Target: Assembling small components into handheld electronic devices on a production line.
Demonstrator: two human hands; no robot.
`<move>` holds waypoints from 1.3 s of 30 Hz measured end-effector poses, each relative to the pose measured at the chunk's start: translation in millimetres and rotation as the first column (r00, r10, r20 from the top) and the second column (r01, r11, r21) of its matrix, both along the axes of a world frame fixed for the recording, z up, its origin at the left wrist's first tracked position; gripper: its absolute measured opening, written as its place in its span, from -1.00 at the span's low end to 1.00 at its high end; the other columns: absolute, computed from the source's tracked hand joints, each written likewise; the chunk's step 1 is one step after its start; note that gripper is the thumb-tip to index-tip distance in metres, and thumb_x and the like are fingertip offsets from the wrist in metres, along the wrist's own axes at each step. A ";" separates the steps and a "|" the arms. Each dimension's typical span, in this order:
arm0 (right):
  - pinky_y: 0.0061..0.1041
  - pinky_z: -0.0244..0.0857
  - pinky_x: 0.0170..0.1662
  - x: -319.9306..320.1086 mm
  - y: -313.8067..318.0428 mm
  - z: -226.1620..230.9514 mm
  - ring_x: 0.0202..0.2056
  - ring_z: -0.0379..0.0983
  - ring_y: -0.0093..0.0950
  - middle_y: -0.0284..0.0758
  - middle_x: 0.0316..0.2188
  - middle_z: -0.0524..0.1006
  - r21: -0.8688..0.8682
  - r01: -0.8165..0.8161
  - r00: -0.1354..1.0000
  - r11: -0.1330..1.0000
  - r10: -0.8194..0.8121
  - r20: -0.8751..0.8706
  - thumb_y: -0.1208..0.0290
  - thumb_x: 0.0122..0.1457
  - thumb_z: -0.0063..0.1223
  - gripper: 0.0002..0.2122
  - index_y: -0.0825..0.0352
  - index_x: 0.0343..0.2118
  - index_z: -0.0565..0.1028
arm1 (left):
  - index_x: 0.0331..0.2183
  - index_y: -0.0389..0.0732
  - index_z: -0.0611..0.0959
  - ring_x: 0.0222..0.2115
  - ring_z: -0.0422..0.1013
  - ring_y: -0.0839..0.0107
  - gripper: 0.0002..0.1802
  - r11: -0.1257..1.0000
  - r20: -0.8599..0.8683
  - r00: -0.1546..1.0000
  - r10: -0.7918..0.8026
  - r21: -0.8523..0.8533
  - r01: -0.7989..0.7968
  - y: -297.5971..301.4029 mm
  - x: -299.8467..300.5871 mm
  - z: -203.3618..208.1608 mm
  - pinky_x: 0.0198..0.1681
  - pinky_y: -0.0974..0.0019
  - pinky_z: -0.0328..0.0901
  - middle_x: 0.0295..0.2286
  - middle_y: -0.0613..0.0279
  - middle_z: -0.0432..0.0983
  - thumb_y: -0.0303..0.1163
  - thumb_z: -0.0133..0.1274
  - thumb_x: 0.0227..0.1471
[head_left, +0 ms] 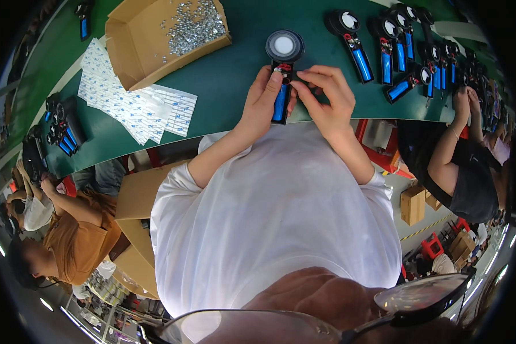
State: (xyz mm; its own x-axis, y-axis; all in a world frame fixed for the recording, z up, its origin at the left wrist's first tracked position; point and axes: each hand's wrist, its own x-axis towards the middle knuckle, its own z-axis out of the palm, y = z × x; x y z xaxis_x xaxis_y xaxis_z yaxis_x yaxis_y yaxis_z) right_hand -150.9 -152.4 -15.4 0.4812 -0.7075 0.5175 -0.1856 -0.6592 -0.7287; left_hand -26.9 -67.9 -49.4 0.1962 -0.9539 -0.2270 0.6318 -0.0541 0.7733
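Note:
My left hand (262,98) is closed around a black handheld device (284,47) near the table's front edge. Its round head, with a white disc in the middle, points away from me. In its open handle lie a blue battery cell (280,105) and some red wires (282,67). The left thumb rests on the handle just below the wires. My right hand (330,96) is at the handle's right side, thumb and forefinger drawn together by the wires. Whatever sits between those fingertips is too small to make out.
A cardboard tray (133,50) of small metal parts stands at the back left, beside overlapping white-and-blue printed sheets (137,106). Several similar devices (358,57) lie along the right side of the green table (241,63). Co-workers sit at both sides; a cardboard box (136,200) stands at my left.

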 end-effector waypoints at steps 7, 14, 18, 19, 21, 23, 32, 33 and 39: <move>-0.55 0.37 -0.44 3.6 -1.6 -4.9 -0.42 0.51 -0.45 -0.33 -0.39 0.53 -0.060 -0.085 0.994 0.995 0.080 -0.079 0.57 -0.07 0.30 -0.85 0.32 -0.38 0.62 | -0.14 -0.26 0.30 -0.60 0.35 0.60 -0.62 0.998 0.203 0.978 0.048 -0.042 -0.040 2.0 -3.2 7.9 -0.56 0.52 0.28 -0.47 0.23 0.41 -0.10 -0.23 0.33; -0.57 0.39 -0.41 5.9 -3.6 -8.0 -0.40 0.52 -0.47 -0.32 -0.35 0.53 0.210 -0.077 0.995 0.975 0.088 -0.047 0.58 -0.01 0.27 -0.87 0.33 -0.35 0.62 | -0.10 -0.22 0.34 -0.51 0.39 0.52 -0.63 0.999 0.224 0.974 0.030 0.023 -0.036 2.2 0.5 9.2 -0.46 0.45 0.32 -0.43 0.21 0.42 -0.10 -0.28 0.34; -0.58 0.38 -0.41 4.8 -7.0 -4.1 -0.39 0.52 -0.47 -0.29 -0.34 0.54 0.249 -0.058 0.998 0.967 0.051 0.034 0.59 0.00 0.26 -0.84 0.33 -0.31 0.63 | -0.08 -0.23 0.31 -0.41 0.42 0.46 -0.71 0.998 -0.029 0.999 -0.021 0.065 0.023 2.2 3.7 4.7 -0.38 0.39 0.36 -0.37 0.16 0.43 -0.24 -0.24 0.29; -0.57 0.37 -0.42 4.0 -9.0 -4.9 -0.40 0.52 -0.47 -0.30 -0.35 0.53 0.118 -0.059 0.998 0.991 0.059 0.001 0.58 -0.01 0.27 -0.83 0.32 -0.31 0.63 | -0.07 -0.24 0.29 -0.39 0.43 0.44 -0.73 0.998 0.030 0.999 -0.035 0.046 0.033 1.7 3.2 4.1 -0.35 0.37 0.37 -0.35 0.15 0.43 -0.35 -0.19 0.24; -0.57 0.37 -0.43 4.2 -10.1 -3.6 -0.41 0.51 -0.47 -0.32 -0.36 0.53 -0.014 -0.063 0.997 0.998 0.063 -0.034 0.57 -0.03 0.28 -0.83 0.32 -0.31 0.63 | -0.04 -0.28 0.24 -0.36 0.43 0.42 -0.63 0.997 0.106 0.993 -0.043 0.068 0.036 2.1 1.6 5.3 -0.29 0.35 0.38 -0.31 0.13 0.43 -0.55 -0.10 0.11; -0.55 0.36 -0.44 7.9 -9.5 0.3 -0.42 0.50 -0.46 -0.36 -0.39 0.51 -0.050 -0.088 0.994 0.995 0.084 -0.072 0.54 -0.04 0.29 -0.83 0.29 -0.33 0.63 | -0.03 -0.30 0.21 -0.39 0.42 0.47 -0.62 0.999 0.170 0.985 -0.030 0.040 0.023 3.0 -0.7 -1.7 -0.35 0.39 0.37 -0.34 0.15 0.42 -0.53 -0.10 0.13; -0.48 0.39 -0.43 10.3 -9.1 -10.6 -0.42 0.49 -0.42 -0.37 -0.38 0.50 -0.132 -0.104 0.987 0.986 0.086 -0.133 0.52 -0.03 0.26 -0.84 0.28 -0.33 0.61 | 0.05 -0.29 0.18 -0.40 0.41 0.48 -0.55 0.997 0.186 0.982 -0.019 0.073 0.005 3.8 -6.9 -5.7 -0.36 0.42 0.36 -0.27 0.14 0.39 -0.54 -0.13 0.13; -0.48 0.39 -0.43 9.7 -9.2 -9.8 -0.42 0.49 -0.42 -0.37 -0.38 0.50 -0.132 -0.104 0.987 0.986 0.086 -0.133 0.52 -0.03 0.26 -0.84 0.28 -0.33 0.61 | 0.08 -0.30 0.17 -0.39 0.40 0.49 -0.53 0.998 0.200 0.980 0.011 0.056 -0.022 3.8 -8.7 -5.7 -0.34 0.43 0.36 -0.27 0.14 0.39 -0.53 -0.13 0.15; -0.49 0.41 -0.40 7.7 -14.9 -5.0 -0.41 0.50 -0.41 -0.36 -0.36 0.54 -0.227 -0.164 0.975 0.960 0.123 -0.185 0.55 -0.05 0.25 -0.80 0.32 -0.29 0.60 | 0.20 -0.31 0.04 -0.35 0.36 0.51 -0.40 1.000 0.451 0.892 -0.021 0.027 0.010 3.6 -7.1 -3.2 -0.27 0.43 0.33 -0.26 0.18 0.38 -0.52 -0.15 0.20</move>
